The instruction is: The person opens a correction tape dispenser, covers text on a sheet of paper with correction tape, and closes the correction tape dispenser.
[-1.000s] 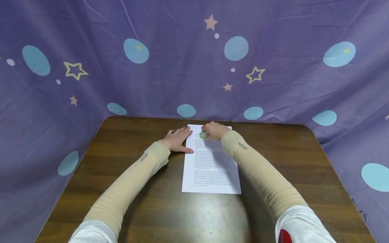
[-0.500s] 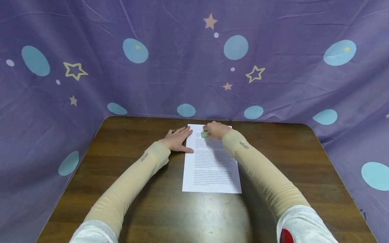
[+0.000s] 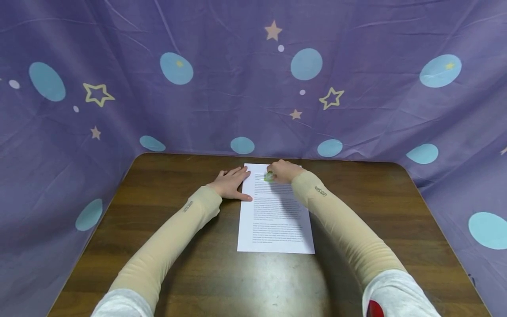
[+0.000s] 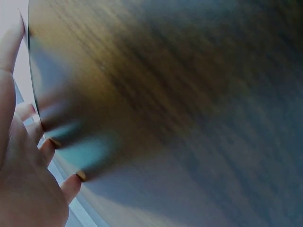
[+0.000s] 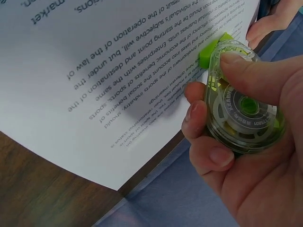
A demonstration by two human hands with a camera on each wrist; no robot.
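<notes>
A printed sheet of paper [image 3: 277, 220] lies flat on the wooden table. My right hand [image 3: 286, 171] grips a clear and green correction tape [image 5: 244, 106] between thumb and curled fingers. Its green tip [image 5: 208, 53] is at the printed lines near the top of the sheet. My left hand [image 3: 231, 184] lies with fingers spread at the sheet's upper left edge, thumb and fingertips on the paper. In the left wrist view, the fingers of the left hand [image 4: 28, 175] reach along the paper's edge.
The brown wooden table [image 3: 178, 273] has rounded far corners. Behind it and at both sides hangs a purple curtain [image 3: 237, 105] with stars and blue ovals, close against the table's far edge.
My right hand has slid slightly to the right along the upper printed lines with the correction tape. The left hand and the paper have stayed in place.
</notes>
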